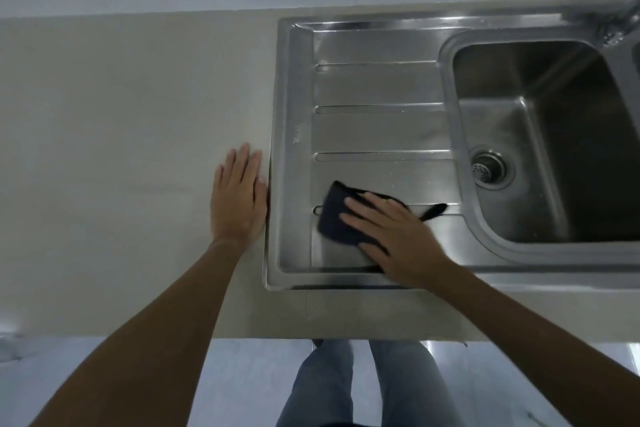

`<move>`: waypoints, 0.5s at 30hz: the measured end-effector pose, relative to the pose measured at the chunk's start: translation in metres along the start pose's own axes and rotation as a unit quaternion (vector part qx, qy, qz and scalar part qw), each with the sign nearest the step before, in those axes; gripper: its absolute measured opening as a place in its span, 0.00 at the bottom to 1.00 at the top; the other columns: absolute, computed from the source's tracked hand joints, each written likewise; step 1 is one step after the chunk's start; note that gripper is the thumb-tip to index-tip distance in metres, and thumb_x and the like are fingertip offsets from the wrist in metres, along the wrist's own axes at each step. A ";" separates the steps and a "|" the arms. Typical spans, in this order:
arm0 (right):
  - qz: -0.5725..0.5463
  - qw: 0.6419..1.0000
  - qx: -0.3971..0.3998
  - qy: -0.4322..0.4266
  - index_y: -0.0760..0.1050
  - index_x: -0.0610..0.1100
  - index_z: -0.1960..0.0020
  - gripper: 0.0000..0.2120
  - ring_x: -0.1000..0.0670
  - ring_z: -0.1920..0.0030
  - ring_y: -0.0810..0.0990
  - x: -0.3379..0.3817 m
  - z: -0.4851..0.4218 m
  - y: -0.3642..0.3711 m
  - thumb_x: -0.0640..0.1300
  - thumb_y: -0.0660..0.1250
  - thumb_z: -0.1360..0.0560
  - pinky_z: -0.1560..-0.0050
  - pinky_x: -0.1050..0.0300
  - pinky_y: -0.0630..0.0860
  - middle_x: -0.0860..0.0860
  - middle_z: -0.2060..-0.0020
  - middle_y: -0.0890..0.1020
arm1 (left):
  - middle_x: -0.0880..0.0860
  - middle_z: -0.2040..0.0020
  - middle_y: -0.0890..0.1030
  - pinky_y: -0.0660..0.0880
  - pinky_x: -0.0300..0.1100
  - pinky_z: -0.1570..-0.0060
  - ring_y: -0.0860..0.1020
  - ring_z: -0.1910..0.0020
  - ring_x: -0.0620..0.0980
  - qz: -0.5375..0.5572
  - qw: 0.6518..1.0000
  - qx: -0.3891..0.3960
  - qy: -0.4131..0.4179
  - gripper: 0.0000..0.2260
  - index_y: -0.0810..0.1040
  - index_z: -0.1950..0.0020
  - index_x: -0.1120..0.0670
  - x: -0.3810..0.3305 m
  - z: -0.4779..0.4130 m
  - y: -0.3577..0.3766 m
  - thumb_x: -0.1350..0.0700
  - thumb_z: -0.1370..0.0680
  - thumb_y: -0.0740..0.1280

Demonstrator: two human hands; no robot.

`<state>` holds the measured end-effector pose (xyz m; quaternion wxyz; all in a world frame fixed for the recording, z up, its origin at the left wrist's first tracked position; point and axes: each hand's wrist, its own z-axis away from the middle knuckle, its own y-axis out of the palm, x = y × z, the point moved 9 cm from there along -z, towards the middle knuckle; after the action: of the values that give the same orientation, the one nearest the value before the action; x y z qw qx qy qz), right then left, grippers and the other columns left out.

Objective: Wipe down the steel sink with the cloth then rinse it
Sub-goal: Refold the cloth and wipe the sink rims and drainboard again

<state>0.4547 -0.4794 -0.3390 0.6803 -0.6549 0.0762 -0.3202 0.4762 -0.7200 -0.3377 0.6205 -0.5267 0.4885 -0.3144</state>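
The steel sink (298,121) is set into a pale counter, with a ribbed drainboard on the left and a deep basin (540,135) with a round drain (489,168) on the right. A dark cloth (334,218) lies on the near part of the drainboard. My right hand (391,236) presses flat on the cloth with straight fingers. My left hand (239,198) rests flat on the counter just left of the sink's edge.
The pale counter (121,132) stretches to the left of the sink. A tap (623,17) shows at the top right corner, blurred. A tiled wall rises behind. The counter's front edge runs below my arms, with my legs and the floor beneath.
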 end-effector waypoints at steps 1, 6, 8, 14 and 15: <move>-0.008 0.999 -0.010 0.031 0.63 0.51 0.28 0.24 0.48 0.27 0.60 -0.017 0.016 -0.006 0.53 0.53 0.23 0.29 0.46 0.58 0.54 0.27 0.62 | 0.52 0.22 0.57 0.49 0.50 0.24 0.52 0.23 0.52 0.006 1.000 0.000 0.002 0.24 0.59 0.24 0.53 0.000 0.000 0.000 0.50 0.19 0.46; 0.028 0.976 -0.031 0.216 0.67 0.49 0.30 0.26 0.42 0.38 0.72 -0.081 0.087 -0.033 0.55 0.51 0.25 0.41 0.43 0.71 0.48 0.30 0.68 | 0.53 0.23 0.57 0.49 0.52 0.25 0.53 0.23 0.53 0.012 1.000 -0.001 0.003 0.24 0.60 0.24 0.54 -0.001 0.000 -0.001 0.50 0.19 0.46; 0.060 0.964 -0.034 0.257 0.70 0.48 0.33 0.26 0.41 0.46 0.74 -0.076 0.082 -0.037 0.57 0.51 0.27 0.48 0.45 0.72 0.47 0.35 0.72 | 0.53 0.23 0.58 0.50 0.52 0.25 0.53 0.23 0.54 0.010 1.000 -0.002 0.000 0.24 0.60 0.24 0.54 0.000 0.000 -0.002 0.51 0.20 0.46; 0.060 0.983 -0.068 0.162 0.73 0.49 0.38 0.23 0.41 0.47 0.73 0.004 0.011 -0.020 0.56 0.55 0.30 0.51 0.49 0.68 0.48 0.37 0.74 | 0.54 0.23 0.59 0.51 0.52 0.25 0.54 0.23 0.55 0.007 1.000 -0.006 0.002 0.24 0.61 0.25 0.54 -0.001 0.000 -0.002 0.51 0.20 0.48; 0.050 0.986 -0.064 0.147 0.73 0.49 0.38 0.24 0.42 0.46 0.72 0.019 -0.004 -0.014 0.55 0.55 0.30 0.50 0.49 0.68 0.49 0.36 0.74 | 0.54 0.23 0.59 0.51 0.53 0.25 0.54 0.23 0.55 0.005 1.000 -0.007 0.002 0.24 0.61 0.25 0.54 0.000 0.000 -0.002 0.51 0.20 0.48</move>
<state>0.4624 -0.4923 -0.3202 0.6334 -0.6383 0.2286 -0.3729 0.4760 -0.7204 -0.3352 0.6175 -0.5279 0.4942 -0.3094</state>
